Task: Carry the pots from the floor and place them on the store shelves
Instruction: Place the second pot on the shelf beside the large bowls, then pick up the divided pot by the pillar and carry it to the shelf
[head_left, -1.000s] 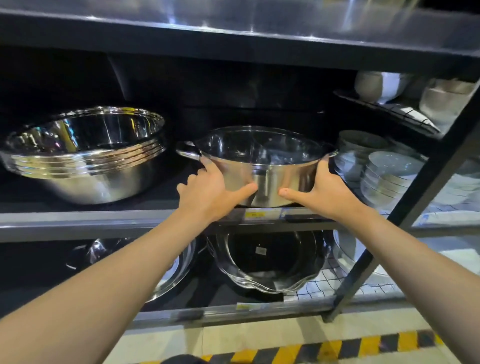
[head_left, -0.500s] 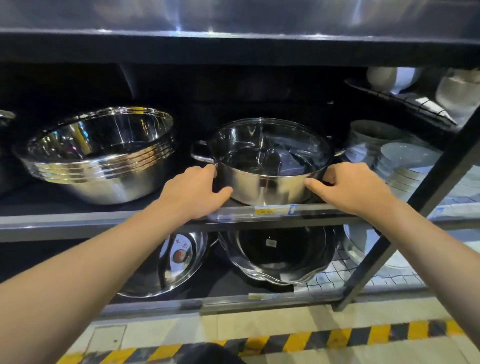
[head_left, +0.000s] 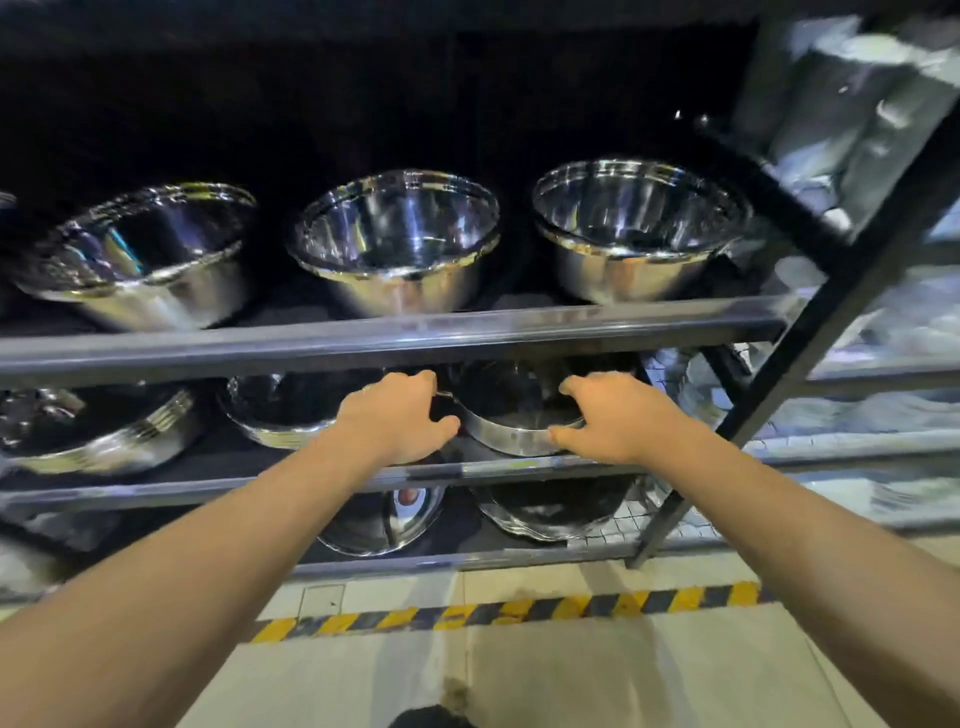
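- The shelving rack (head_left: 395, 338) takes up most of the view: dark metal, several tiers, with a slanted black upright on the right side.
- Floor (head_left: 571, 670) in front is pale tile with a yellow-and-black hazard stripe (head_left: 509, 610) running along the base of the rack.
- Upper tier has three big shiny steel bowls (head_left: 400, 244) sitting side by side, each looks like a nested stack.
- Middle tier, left side: more stacked steel basins (head_left: 104, 431), pretty blurry.
- The pot (head_left: 514, 415) is on the middle tier, near the front edge and toward the right end, standing upright between both hands. A side handle pokes out on its left.
- Left hand (head_left: 395, 415) is at the pot's left side by that handle, fingers loosely curled, thumb sticking out toward the pot wall. Can't tell if it's actually gripping.
- Right hand (head_left: 613, 415) is against the pot's right side, fingers curved over the rim, thumb low on the wall.
- Bottom tier has a couple of shallow shiny dishes (head_left: 550, 509) under the pot.
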